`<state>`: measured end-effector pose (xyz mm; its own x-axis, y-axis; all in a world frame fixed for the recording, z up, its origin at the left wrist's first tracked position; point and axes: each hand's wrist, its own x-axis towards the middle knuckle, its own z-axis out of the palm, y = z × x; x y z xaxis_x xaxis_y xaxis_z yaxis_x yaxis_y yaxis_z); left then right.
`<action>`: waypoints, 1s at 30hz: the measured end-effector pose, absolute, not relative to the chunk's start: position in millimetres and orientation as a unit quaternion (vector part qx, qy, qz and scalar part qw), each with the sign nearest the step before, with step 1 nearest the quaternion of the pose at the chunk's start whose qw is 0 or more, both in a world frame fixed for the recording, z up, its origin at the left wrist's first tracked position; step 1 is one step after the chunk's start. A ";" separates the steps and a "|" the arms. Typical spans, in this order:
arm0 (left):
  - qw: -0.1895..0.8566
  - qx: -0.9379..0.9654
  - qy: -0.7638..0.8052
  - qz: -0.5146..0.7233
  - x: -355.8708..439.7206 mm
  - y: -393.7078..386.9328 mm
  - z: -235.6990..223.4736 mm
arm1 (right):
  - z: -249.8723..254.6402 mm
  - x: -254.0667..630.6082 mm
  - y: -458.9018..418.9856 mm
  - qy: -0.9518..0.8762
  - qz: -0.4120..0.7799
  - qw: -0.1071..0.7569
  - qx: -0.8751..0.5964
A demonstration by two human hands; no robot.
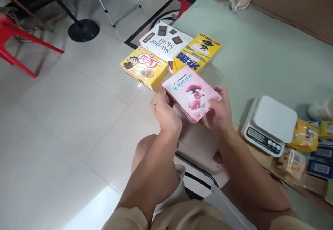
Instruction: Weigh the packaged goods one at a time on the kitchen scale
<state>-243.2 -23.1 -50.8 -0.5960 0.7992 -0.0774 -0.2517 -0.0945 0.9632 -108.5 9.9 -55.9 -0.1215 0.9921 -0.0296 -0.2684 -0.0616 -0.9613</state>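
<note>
A pink box (186, 87) printed with a glass cup is held between my two hands, near the table edge. My left hand (163, 107) grips its left lower side, fingers partly hidden beneath it. At the right corner, my right hand (221, 107) closes on the box with the thumb on top. Just beyond lie a yellow snack box (144, 67) with a cartoon face, a white "Su-per Meal" box (165, 42) with chocolate squares, and a yellow "COME ON" box (199, 53). These boxes sit close together at the table's corner.
On the green table (241, 56) stands a white digital scale (272, 122) to my right. Beyond it are a yellow snack bag (305, 136), a clear pack (291, 162) and a white container (321, 110). Cardboard (293, 8) lies at the back. A red stool (20, 42) stands left.
</note>
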 end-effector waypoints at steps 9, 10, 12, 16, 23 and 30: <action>0.412 -0.121 0.466 0.774 -257.5 -28.6 -20.0 | -78.5 -128.9 24.5 -0.557 0.437 0.494 -0.505; 0.421 -0.145 0.460 0.768 -257.0 -28.0 -16.1 | -80.6 -125.9 21.4 -0.560 0.415 0.497 -0.517; 0.441 -0.172 0.449 0.758 -256.6 -26.9 -11.4 | -83.0 -120.0 12.7 -0.562 0.396 0.503 -0.524; 0.457 -0.186 0.432 0.755 -258.1 -24.2 -10.0 | -84.2 -116.3 -6.9 -0.585 0.446 0.464 -0.494; 0.451 -0.196 0.424 0.761 -257.6 -18.4 -10.5 | -94.2 -118.8 -9.5 -0.610 0.503 0.405 -0.459; 0.456 -0.191 0.425 0.758 -259.0 -12.5 -9.8 | -98.8 -117.3 -6.6 -0.622 0.507 0.399 -0.444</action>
<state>-259.0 -12.5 -9.8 -0.5112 0.5296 -0.6769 -0.8538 -0.2232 0.4703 -117.3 -6.6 -98.8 -0.2887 0.9563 0.0458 0.1472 0.0916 -0.9849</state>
